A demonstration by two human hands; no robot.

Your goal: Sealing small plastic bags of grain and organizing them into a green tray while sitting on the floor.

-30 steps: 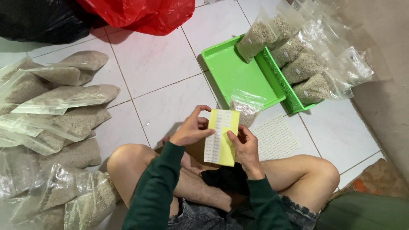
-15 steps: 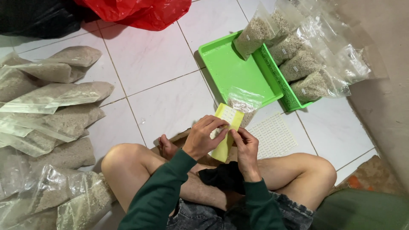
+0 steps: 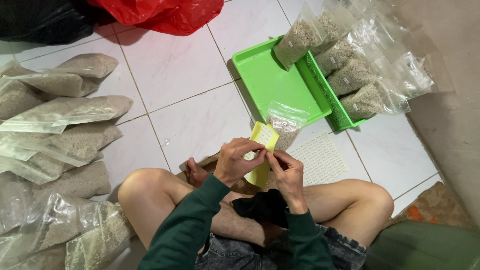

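Observation:
I sit cross-legged on a white tiled floor. My left hand (image 3: pixel 236 161) and my right hand (image 3: pixel 286 170) both pinch a yellow sticker sheet (image 3: pixel 262 138) with small white labels, held tilted in front of my knees. My fingertips meet at the sheet's middle. Just beyond the sheet a small clear bag of grain (image 3: pixel 284 123) stands at the near edge of a green tray (image 3: pixel 272 82). A white label sheet (image 3: pixel 320 157) lies flat on the floor to the right of my right hand.
Several clear bags of grain (image 3: pixel 60 130) are piled on the left. More filled bags (image 3: pixel 357 75) lean in a second green tray by the wall on the right. Red bag (image 3: pixel 165 12) and black bag (image 3: pixel 42 20) lie at the top.
The yellow sheet has dropped from an upright, facing position to a tilted one, and both hands have closed in on its middle, fingertips together.

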